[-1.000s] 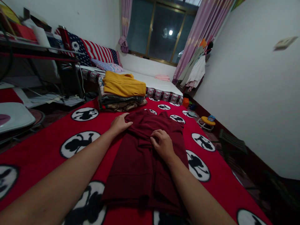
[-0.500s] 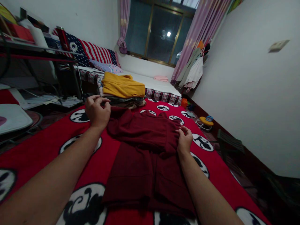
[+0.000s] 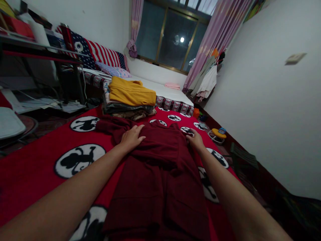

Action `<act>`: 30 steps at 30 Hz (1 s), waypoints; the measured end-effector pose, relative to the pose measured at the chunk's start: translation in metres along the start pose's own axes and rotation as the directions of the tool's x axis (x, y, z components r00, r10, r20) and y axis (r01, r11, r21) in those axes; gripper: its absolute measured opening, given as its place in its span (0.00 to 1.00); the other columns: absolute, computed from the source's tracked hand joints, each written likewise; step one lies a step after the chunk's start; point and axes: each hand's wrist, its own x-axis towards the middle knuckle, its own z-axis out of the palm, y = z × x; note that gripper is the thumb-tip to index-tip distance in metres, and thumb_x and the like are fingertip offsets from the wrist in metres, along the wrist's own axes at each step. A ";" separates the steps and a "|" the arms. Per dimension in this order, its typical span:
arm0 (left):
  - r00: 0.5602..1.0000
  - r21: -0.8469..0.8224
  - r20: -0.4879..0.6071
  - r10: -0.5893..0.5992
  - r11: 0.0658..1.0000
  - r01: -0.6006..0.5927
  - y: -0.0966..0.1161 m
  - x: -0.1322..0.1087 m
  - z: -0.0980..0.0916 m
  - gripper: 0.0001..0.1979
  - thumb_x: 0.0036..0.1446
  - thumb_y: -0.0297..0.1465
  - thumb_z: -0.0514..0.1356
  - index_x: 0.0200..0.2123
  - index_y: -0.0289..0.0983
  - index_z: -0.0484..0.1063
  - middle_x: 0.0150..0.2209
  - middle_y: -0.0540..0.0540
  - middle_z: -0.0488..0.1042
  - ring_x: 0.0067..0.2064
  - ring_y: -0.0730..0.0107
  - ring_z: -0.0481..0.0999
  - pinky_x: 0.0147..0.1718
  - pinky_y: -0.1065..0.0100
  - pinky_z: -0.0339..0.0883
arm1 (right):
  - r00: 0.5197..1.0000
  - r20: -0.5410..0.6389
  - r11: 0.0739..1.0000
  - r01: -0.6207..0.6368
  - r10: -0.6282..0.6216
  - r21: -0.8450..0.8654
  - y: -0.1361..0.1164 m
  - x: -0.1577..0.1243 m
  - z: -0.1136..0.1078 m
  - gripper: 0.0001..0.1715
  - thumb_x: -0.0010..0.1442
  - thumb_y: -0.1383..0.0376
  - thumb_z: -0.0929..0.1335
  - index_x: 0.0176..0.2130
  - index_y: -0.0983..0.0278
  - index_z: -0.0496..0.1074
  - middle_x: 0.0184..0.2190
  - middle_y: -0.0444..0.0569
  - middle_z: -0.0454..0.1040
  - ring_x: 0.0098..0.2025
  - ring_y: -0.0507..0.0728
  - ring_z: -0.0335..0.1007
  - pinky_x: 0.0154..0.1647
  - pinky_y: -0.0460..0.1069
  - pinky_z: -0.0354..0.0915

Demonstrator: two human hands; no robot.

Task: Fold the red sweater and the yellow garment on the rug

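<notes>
A dark maroon garment [image 3: 160, 147] lies spread over a red blanket [image 3: 32, 170] with round black-and-white figures. One sleeve stretches out to the far left, and the lower part reaches toward me. My left hand [image 3: 131, 137] rests on the garment's upper left part, fingers stretched out and thumb apart. At the upper right edge of the cloth is my right hand [image 3: 195, 140], its thumb and fingers bent close to the fabric. Whether a bit of cloth is pinched there, I cannot tell.
Beyond the garment stands a stack of folded clothes with a yellow garment [image 3: 131, 92] on top. A bed [image 3: 173, 95] is behind it under the window. On the left is a cluttered desk [image 3: 37, 52]; at right, a small yellow stool [image 3: 218, 133] by the wall.
My left hand has let go of the raised sleeve and moved right onto the garment. The sleeve now lies out to the left. My right hand stays near the right edge.
</notes>
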 end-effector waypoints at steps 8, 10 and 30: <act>0.923 -0.183 -0.385 -0.029 0.982 -0.046 -0.007 0.003 -0.008 0.10 0.57 0.28 0.54 0.37 0.37 0.76 0.36 0.45 0.74 0.39 0.63 0.75 0.43 0.66 0.67 | 0.986 -0.165 0.992 0.005 -0.026 -0.123 -0.019 0.016 0.005 0.14 0.51 0.67 0.65 0.35 0.67 0.77 0.25 0.50 0.77 0.30 0.57 0.73 0.36 0.49 0.66; 0.893 -0.181 -0.448 -0.050 0.983 -0.036 -0.010 0.002 -0.011 0.10 0.58 0.29 0.54 0.37 0.37 0.75 0.37 0.45 0.74 0.40 0.63 0.75 0.44 0.66 0.67 | 0.981 -0.192 1.000 0.026 -0.028 -0.018 -0.023 0.013 0.018 0.19 0.52 0.67 0.65 0.44 0.68 0.75 0.30 0.52 0.78 0.32 0.57 0.74 0.38 0.50 0.68; 0.841 -0.655 0.034 0.540 0.648 -0.389 0.034 -0.019 -0.026 0.15 0.49 0.39 0.67 0.37 0.37 0.78 0.37 0.46 0.77 0.39 0.66 0.75 0.41 0.68 0.68 | 0.849 0.462 0.901 0.384 -0.258 -0.201 -0.094 -0.177 -0.031 0.17 0.56 0.50 0.69 0.27 0.60 0.69 0.22 0.43 0.72 0.23 0.53 0.65 0.24 0.47 0.51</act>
